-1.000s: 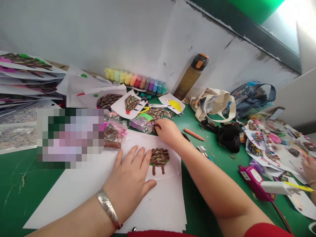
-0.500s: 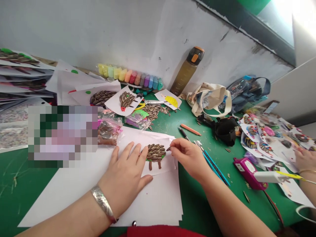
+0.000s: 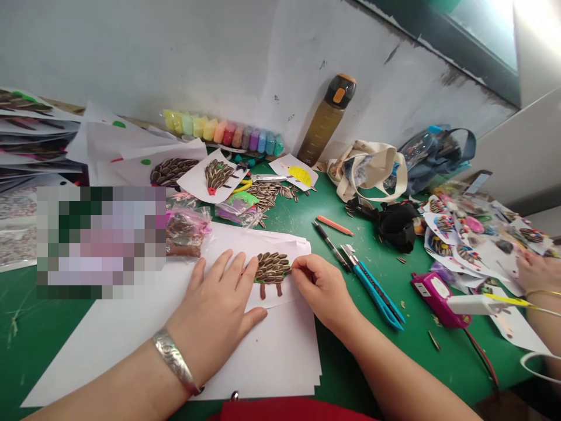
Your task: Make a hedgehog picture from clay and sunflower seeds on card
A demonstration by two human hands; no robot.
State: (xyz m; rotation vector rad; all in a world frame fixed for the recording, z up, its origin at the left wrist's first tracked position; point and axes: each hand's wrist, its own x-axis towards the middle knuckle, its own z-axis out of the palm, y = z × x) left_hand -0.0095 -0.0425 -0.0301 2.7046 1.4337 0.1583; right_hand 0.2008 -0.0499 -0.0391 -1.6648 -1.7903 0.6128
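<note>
My left hand (image 3: pixel 221 301) lies flat with fingers spread, pressing on white paper and covering the left end of a hedgehog picture (image 3: pixel 272 268). Sunflower seeds overlap across the hedgehog's back, with green edging and two brown legs below. My right hand (image 3: pixel 322 292) is pinched at the picture's right edge, its fingertips touching the end of the seed-covered body. The sunflower seed in that pinch is mostly hidden by the fingers. Under the picture lies a stack of larger white sheets (image 3: pixel 280 362).
Behind the picture lie loose sunflower seeds (image 3: pixel 274 193) and bags of coloured clay (image 3: pixel 223 134). A pen (image 3: pixel 329 242), an orange stick (image 3: pixel 335 225) and blue tweezers (image 3: pixel 379 292) are right of my right hand. A water bottle (image 3: pixel 324 128) stands by the wall. Another person's hand (image 3: pixel 537 272) is far right.
My right hand has moved left with the sunflower seed, from just beside the hedgehog to its right edge. My left hand stays flat on the paper. The view has shifted slightly.
</note>
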